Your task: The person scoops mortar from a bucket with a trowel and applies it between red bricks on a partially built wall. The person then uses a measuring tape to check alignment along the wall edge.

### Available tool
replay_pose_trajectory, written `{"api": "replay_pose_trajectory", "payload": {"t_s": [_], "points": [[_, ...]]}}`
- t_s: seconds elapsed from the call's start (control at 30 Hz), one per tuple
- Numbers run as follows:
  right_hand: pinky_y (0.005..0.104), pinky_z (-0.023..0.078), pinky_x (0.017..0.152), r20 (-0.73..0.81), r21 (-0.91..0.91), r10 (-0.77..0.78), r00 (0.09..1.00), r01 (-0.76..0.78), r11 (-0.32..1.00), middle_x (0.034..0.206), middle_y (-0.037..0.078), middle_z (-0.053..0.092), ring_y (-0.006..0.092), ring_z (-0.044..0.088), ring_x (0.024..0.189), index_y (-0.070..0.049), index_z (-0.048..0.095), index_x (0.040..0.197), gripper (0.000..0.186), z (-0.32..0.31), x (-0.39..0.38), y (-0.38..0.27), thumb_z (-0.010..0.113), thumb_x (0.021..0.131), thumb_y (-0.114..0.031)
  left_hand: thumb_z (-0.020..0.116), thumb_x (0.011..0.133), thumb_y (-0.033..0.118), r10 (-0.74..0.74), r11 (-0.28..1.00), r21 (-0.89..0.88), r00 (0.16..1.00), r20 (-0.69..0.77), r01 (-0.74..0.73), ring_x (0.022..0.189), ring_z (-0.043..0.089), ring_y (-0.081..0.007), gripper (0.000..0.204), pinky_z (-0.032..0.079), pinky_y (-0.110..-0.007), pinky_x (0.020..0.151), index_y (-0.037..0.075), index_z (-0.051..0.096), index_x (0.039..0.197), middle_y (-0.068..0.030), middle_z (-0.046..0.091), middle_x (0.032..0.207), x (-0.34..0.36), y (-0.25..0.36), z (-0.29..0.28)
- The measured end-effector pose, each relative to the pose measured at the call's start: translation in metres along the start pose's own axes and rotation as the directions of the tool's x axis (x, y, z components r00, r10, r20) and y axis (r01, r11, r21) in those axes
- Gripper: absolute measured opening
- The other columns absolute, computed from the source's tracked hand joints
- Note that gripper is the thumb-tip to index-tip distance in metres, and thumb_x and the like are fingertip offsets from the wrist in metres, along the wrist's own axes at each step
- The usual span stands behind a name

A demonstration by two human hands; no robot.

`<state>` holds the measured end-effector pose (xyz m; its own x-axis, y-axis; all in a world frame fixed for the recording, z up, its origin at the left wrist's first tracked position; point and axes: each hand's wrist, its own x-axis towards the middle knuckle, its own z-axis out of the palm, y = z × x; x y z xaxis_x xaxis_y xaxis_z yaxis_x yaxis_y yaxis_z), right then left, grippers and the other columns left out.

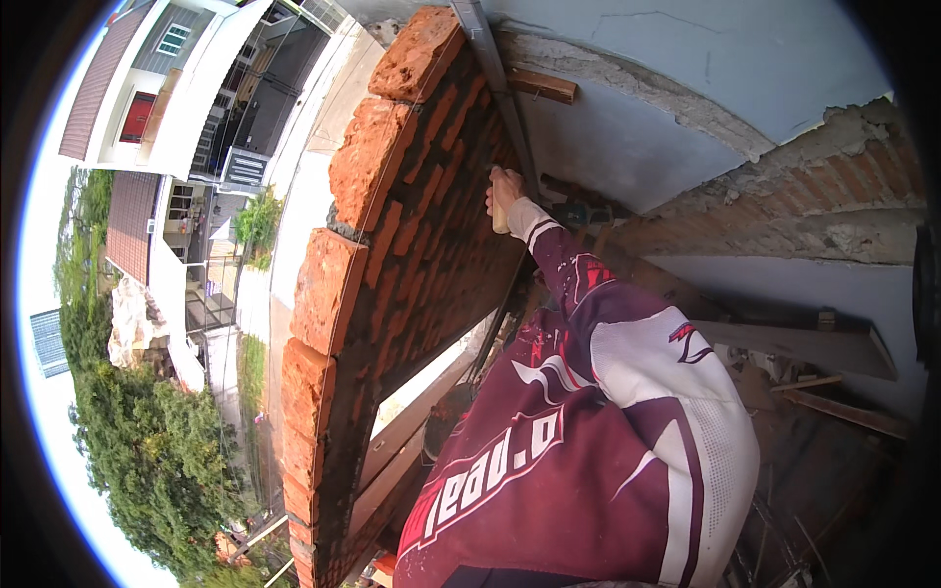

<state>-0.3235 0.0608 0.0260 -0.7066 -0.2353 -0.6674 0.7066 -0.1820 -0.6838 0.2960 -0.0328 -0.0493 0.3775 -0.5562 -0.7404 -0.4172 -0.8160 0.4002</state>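
Note:
My right hand (504, 192) reaches forward against the inner face of a red brick wall (412, 225), close to the grey metal rail (488, 54) that runs up the wall's end. The fingers are closed around a pale wooden tool handle (500, 221); the tool's working end is hidden behind the hand and wall. A maroon and white sleeve (598, 392) covers the arm from the lower edge up to the wrist. Loose-looking bricks (417, 54) form the uneven top course. My left hand is out of the picture.
A wooden block (541, 85) sticks out of a rough plastered wall (637, 147) behind the rail. Planks (814, 348) and scrap wood lie at the right. Beyond the brick wall there is a drop to houses (186, 88) and trees (147, 451) far below.

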Motion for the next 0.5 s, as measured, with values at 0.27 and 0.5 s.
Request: {"api": "replay_pose_trajectory", "payload": {"t_s": [0.27,0.5], "points": [[0.0373,0.049,0.040,0.029,-0.077,-0.169,0.985,0.171,0.982,0.066,0.007,0.051,0.0190,0.053,0.045,-0.004,0.049,0.097,0.024,0.052,0.001,0.005,0.059,0.092,-0.025,0.074,0.070,0.023,0.000,1.000,-0.019,1.000,-0.012,0.000,0.066,0.065,-0.0298,0.033,0.052,-0.042,0.062,-0.003,0.069,0.088,-0.0170,0.069,0.083,-0.004,-0.002,0.003],[0.0351,0.049,0.038,0.141,-0.082,-0.085,0.986,0.097,0.992,0.070,0.007,0.053,0.0176,0.054,0.046,-0.008,0.047,0.105,0.023,0.059,-0.031,0.055,0.061,0.090,-0.018,0.074,0.069,0.023,0.037,0.999,0.003,0.999,-0.011,-0.037,0.068,0.066,-0.0307,0.034,0.053,-0.042,0.064,-0.004,0.069,0.088,-0.0174,0.069,0.084,-0.006,0.005,0.016]]}}
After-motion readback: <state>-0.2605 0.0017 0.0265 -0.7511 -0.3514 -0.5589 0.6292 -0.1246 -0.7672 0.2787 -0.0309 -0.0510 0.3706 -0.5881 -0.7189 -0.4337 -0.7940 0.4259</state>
